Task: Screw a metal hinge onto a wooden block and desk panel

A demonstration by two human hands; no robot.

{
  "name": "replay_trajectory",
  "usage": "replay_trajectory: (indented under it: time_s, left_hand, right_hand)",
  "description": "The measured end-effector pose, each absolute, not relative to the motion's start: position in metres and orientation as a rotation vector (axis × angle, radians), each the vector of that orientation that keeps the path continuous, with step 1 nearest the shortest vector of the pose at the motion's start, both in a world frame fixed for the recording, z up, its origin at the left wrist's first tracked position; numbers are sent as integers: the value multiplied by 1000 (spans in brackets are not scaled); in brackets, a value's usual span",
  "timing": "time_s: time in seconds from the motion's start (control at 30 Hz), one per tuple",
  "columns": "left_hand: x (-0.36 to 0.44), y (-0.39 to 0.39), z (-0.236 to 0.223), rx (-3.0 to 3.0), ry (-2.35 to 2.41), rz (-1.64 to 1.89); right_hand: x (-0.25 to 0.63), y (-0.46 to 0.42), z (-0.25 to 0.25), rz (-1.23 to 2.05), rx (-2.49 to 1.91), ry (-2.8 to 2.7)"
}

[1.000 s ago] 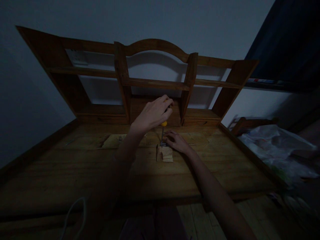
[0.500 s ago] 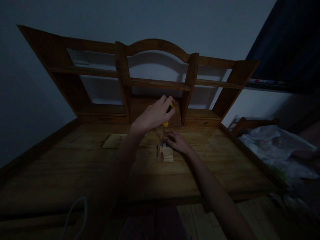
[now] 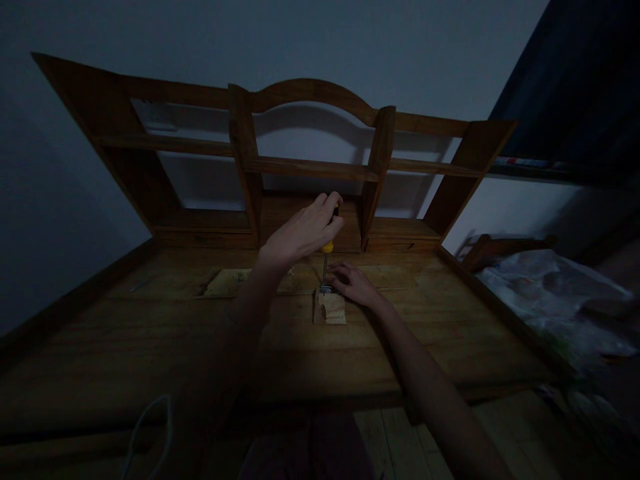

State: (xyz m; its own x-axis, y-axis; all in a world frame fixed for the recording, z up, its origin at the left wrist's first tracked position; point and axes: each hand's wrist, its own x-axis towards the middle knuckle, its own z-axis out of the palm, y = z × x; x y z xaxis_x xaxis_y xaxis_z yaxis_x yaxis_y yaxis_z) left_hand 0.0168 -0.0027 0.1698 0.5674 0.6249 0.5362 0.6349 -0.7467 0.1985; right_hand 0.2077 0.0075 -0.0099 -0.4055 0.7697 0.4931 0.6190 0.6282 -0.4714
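Observation:
My left hand [image 3: 306, 232] is wrapped round the yellow and black handle of a screwdriver [image 3: 327, 247]. The shaft points down, nearly upright, and its tip meets a small metal fitting [image 3: 325, 289]. This fitting sits at the far edge of a short, pale wood block [image 3: 333, 309] with a rough, broken-looking face. Low on the desktop, my right hand [image 3: 356, 285] holds the fitting from the right side, thumb against its edge and fingers bent just beyond it. Dim light hides the screw and the exact contact of the fingertips.
A wooden desk [image 3: 190, 353] carries a shelf unit [image 3: 313, 168] along its back. Behind my hands lies a long thin board [image 3: 227, 283] with a splintered end. A white cable [image 3: 167, 427] loops at the front left. Plastic bags [image 3: 555, 287] lie beyond the right edge.
My left hand and the screwdriver handle have shifted slightly left, leaving the shaft more upright. My right hand and the block stay almost where they were.

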Motion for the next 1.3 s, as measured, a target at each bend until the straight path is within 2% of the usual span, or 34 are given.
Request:
replay_trajectory:
  time_s: [0.17, 0.43, 0.7, 1.1, 1.3]
  left_hand:
    - [15, 4, 171, -2838, -973, -985]
    - [20, -1, 167, -2694, -1107, -1018]
    - [16, 5, 173, -2896, -905, -1024]
    - [14, -1, 173, -2684, -1190, -916]
    - [12, 2, 177, -2899, -1007, -964]
  right_hand:
    - [207, 6, -9, 278, -1075, -2157]
    - [208, 7, -10, 288, -1083, -2149]
    - [208, 8, -11, 294, -1071, -2150]
    - [208, 9, -11, 272, -1059, -2153]
    - [207, 7, -10, 286, -1068, -2155]
